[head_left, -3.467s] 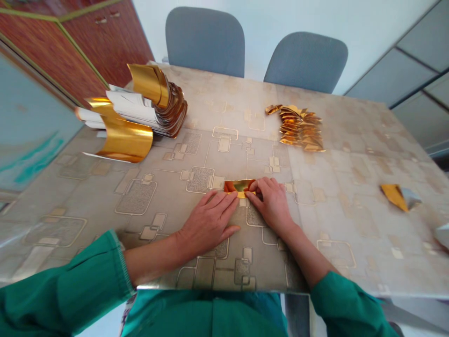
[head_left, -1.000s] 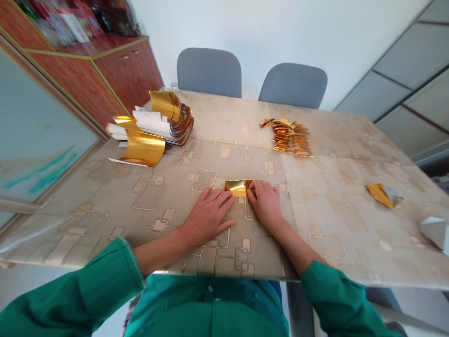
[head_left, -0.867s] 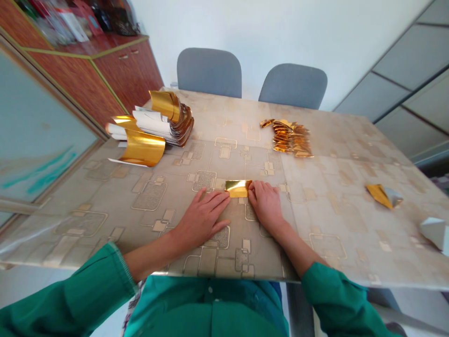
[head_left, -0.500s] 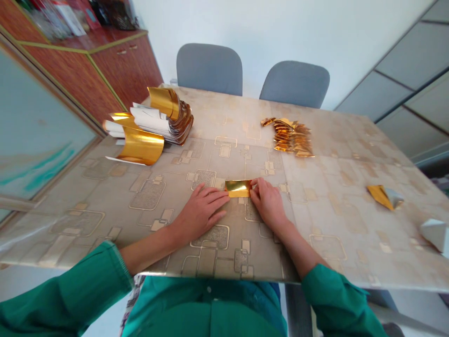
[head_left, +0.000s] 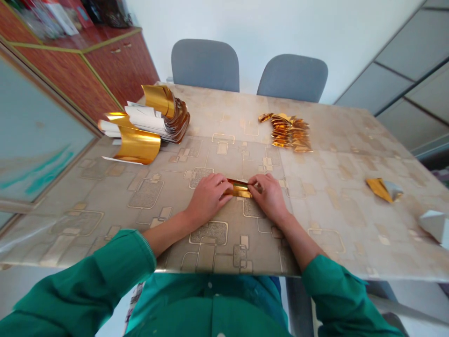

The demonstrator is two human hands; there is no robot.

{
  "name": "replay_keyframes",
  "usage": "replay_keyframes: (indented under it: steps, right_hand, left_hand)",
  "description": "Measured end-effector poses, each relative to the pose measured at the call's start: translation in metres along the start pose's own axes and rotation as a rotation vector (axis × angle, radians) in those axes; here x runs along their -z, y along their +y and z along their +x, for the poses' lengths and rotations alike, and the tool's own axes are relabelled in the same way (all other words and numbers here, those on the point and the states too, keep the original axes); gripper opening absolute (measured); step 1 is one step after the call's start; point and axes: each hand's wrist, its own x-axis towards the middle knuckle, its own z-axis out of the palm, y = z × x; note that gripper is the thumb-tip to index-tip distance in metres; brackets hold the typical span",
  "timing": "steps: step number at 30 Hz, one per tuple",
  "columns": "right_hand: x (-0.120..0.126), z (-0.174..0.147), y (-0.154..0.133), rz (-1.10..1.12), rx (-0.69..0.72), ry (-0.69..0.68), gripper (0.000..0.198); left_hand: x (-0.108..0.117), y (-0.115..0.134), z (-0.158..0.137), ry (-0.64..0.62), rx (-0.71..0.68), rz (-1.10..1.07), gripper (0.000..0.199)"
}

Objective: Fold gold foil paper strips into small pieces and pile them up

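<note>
A small piece of shiny gold foil paper (head_left: 240, 190) lies on the table in front of me, its far edge lifted and bent toward me. My left hand (head_left: 211, 195) pinches its left end between thumb and fingers. At its right end, my right hand (head_left: 267, 195) grips the paper the same way, fingers curled. Behind and to the right, several folded gold paper pieces (head_left: 290, 133) stand packed in rows. A stack of gold and white paper sheets (head_left: 150, 119) rests at the back left, with a loose curled gold sheet (head_left: 138, 145) before it.
A patterned tablecloth (head_left: 147, 234) covers the table. On the right lie a folded gold and silver paper (head_left: 382, 189) and a white paper shape (head_left: 435, 225). Two grey chairs (head_left: 206, 64) stand at the far side, and a reddish wooden cabinet (head_left: 115, 70) is at the left.
The gold paper lay flatter before; its far edge is now raised and folded over. My left hand has gone from outstretched fingers to a pinch on the left end.
</note>
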Motion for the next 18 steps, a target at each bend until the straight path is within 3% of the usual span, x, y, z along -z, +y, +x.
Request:
replay_keyframes:
  steps: [4,8,14,18]
  right_hand:
    - [-0.001,0.0,0.001,0.125,-0.039,0.013,0.011]
    - [0.001,-0.002,0.0,0.2,-0.026,-0.015,0.019]
    - [0.006,-0.002,-0.002,0.163,0.118,-0.142,0.014]
    - [0.006,-0.003,-0.002,0.142,0.148,-0.142,0.017]
  left_hand:
    - [-0.001,0.002,-0.006,0.007,0.004,-0.04,0.015]
    - [-0.001,0.002,-0.013,-0.006,-0.054,-0.047,0.006]
    - [0.002,0.002,-0.02,-0.049,-0.074,-0.097,0.013]
    - [0.007,0.005,-0.021,-0.049,0.009,-0.074,0.01]
